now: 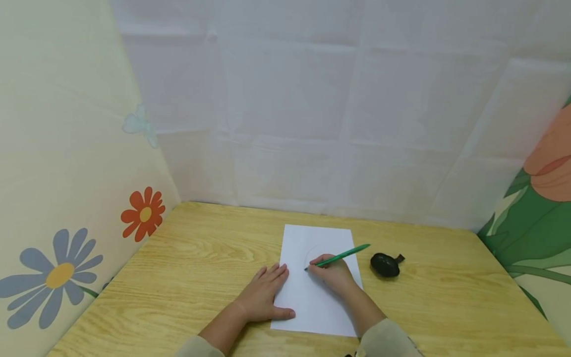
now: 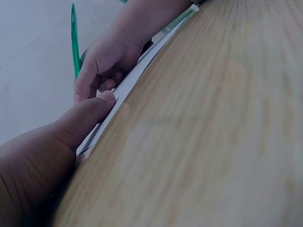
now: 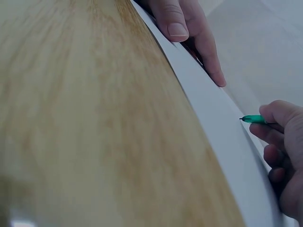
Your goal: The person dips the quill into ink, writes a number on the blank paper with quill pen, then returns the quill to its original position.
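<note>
A white sheet of paper (image 1: 312,307) lies on the wooden table, with a faint curved line drawn on its upper half. My right hand (image 1: 335,276) pinches a green pen (image 1: 343,255) between thumb and fingers, its tip right at the paper by the left end of that curve. In the right wrist view the dark tip of the pen (image 3: 251,118) points down at the sheet. My left hand (image 1: 265,295) rests with fingers spread over the left edge of the paper, its thumb (image 2: 90,116) lying across the lower part.
A black egg-shaped object (image 1: 385,265) with a short tab stands right of the paper. The wooden table (image 1: 214,248) reaches back to a white cloth wall (image 1: 285,99). Flower-printed cloths hang at the left (image 1: 67,173) and right (image 1: 544,238).
</note>
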Demonstrator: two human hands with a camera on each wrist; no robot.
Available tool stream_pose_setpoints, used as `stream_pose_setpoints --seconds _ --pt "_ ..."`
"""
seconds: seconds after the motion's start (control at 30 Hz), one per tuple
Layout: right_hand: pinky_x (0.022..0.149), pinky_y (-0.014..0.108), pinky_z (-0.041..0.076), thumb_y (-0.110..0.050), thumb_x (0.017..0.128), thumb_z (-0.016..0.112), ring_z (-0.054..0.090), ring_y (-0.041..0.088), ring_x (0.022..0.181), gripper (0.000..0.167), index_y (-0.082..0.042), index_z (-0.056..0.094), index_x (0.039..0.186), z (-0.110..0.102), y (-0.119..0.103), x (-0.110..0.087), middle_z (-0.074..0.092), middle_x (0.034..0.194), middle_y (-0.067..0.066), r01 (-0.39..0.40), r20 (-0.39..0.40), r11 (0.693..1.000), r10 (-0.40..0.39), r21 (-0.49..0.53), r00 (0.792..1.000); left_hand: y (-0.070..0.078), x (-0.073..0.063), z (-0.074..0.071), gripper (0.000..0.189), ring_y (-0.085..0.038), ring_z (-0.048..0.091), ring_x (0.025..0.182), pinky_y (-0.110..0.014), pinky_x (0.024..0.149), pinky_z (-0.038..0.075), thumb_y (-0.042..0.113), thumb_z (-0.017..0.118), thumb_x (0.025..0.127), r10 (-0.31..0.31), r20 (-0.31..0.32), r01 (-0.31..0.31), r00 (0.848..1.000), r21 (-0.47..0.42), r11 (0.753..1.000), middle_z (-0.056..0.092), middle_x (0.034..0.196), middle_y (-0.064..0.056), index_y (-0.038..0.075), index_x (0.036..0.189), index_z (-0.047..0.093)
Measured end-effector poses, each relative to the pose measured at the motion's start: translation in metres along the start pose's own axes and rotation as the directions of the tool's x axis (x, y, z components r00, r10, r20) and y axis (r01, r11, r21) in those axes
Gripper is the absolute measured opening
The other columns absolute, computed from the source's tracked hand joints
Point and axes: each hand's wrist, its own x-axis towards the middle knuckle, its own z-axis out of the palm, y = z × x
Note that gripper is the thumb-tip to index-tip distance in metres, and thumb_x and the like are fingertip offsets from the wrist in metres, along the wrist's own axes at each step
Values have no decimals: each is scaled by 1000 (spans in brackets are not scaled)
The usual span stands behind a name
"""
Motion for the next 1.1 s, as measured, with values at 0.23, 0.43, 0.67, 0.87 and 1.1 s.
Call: stream_pose_setpoints --seconds 0.23,0.43,0.67,0.87,1.1 --pt "65 24 46 -24 82 77 56 10 73 13 -13 74 87 -1 0 -1 74 84 -3 16 16 1000 -16 9 1000 -1 1 0 104 -31 22 151 -55 122 15 69 65 79 -3 7 3 1000 -18 1000 31 160 -11 2 151 33" --pt "62 23 45 -24 83 77 54 10 70 12 -14 75 88 -2 2 -2 73 83 -3 29 34 1000 -29 -4 999 0 1 -1 103 -30 22 151 -55 123 15 69 64 78 -11 6 11 1000 -13 1000 32 160 -11 2 151 34" --pt "58 22 43 -25 83 77 51 11 67 13 -13 75 89 -4 3 -3 73 83 -2 29 64 1000 -29 -1 998 0 1 -1 103 -30 23 151 -55 123 15 69 65 78 -13 7 13 1000 -5 1000 32 160 -10 2 151 34" --pt "58 22 45 -24 83 77 52 10 65 13 -14 75 89 -5 3 -5 72 82 -3 14 76 1000 -13 -8 997 1 1 -1 103 -31 23 151 -55 122 16 69 65 78 -11 7 11 1000 -2 1000 32 160 -11 2 151 35" --pt "58 23 47 -25 83 77 54 11 64 14 -14 74 91 -7 3 -8 69 79 -3 6 92 1000 -4 -16 996 1 1 -1 104 -31 23 151 -55 122 16 69 65 78 -14 14 14 1000 -3 1000 32 160 -11 2 151 34"
